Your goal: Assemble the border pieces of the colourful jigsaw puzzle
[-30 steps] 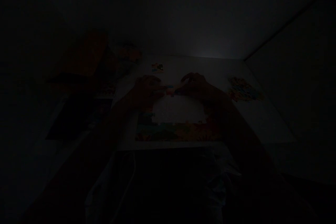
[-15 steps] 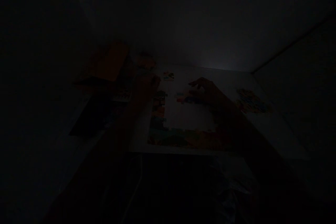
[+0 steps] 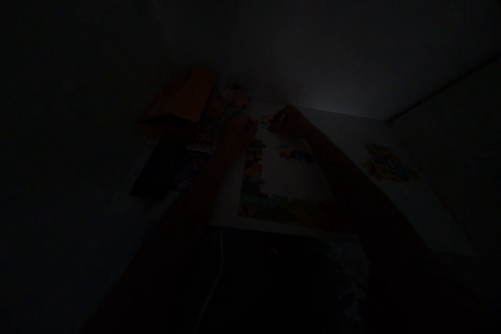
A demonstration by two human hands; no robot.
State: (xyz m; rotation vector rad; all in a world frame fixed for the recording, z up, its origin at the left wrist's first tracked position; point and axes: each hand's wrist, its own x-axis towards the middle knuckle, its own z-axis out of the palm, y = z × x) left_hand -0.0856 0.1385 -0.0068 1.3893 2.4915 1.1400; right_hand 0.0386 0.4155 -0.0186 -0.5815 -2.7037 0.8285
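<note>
The room is very dim, and from here the nearest things are a thin white cable [image 3: 215, 282] hanging in the dark below the table's edge and a crumpled pale cloth [image 3: 350, 271] beside it. Both forearms reach forward over a white board [image 3: 415, 214]. The left hand [image 3: 238, 133] rests at the upper end of the puzzle's left side, a dark shape with its fingers curled downward. The right hand [image 3: 287, 121] sits just beyond and to the right of it, bent at the wrist, with its fingertips [image 3: 274, 122] angled down toward small pieces near the board's far edge. The hands are close together but apart, and it's too dark to tell whether either one is gripping a piece.

The jigsaw puzzle [image 3: 254, 188] lies on the board as an unfinished frame, with a colourful bottom edge and left side around a white centre. A small cluster of loose pieces [image 3: 297, 155] lies inside that frame. More pieces [image 3: 389, 163] are heaped well off to the right. To the left are a dark flat panel [image 3: 160, 169], a strip of printed card [image 3: 203, 141] and an orange box [image 3: 183, 96], with any print on them too dim to read.
</note>
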